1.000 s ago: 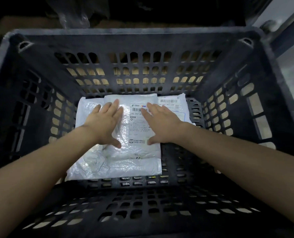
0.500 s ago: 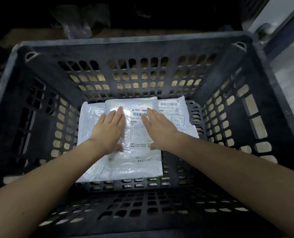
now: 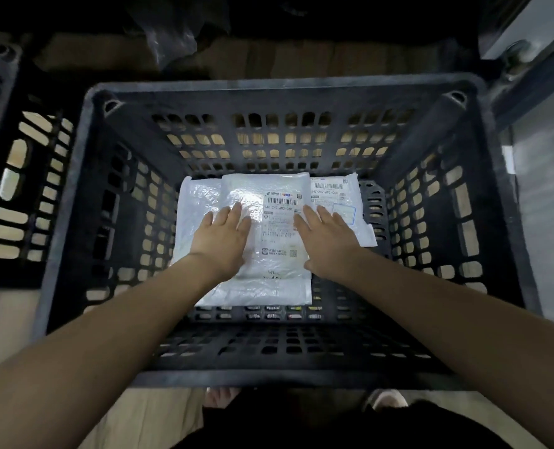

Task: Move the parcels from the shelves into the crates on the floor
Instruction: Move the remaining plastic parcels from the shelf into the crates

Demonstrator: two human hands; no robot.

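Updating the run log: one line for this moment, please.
left hand: flat on top parcel | right hand: flat on it | parcels: stacked in crate | step: placing

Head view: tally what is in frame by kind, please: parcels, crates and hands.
White parcels: 3, namely top parcel, right parcel and bottom parcel
Black crates: 2, namely main crate and side crate
Hands: 2, namely left hand and right hand
Total: 7
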